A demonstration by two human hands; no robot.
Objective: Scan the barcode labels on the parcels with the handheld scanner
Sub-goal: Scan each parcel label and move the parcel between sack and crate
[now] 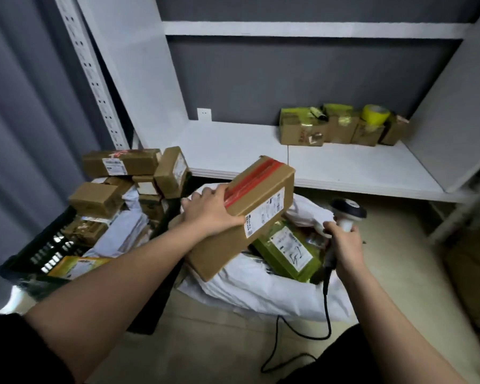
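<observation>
The parcel [241,214], a brown box taped red, hung tilted above the white sacks [263,284], my left hand [209,214] gripping its top, fingers curled over the edge. My right hand [344,248] clamped the scanner [348,210] handle, head turned away from the label [263,216]. I judged the risks as a one-handed grip slipping and a missed read. Label print was too small to read; a green parcel [288,250] bore a handwritten mark I could not decipher.

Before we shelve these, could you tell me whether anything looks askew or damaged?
Nothing looks damaged. The boxes in the black crate are heaped at odd angles, well above its rim, and might slide off.
</observation>
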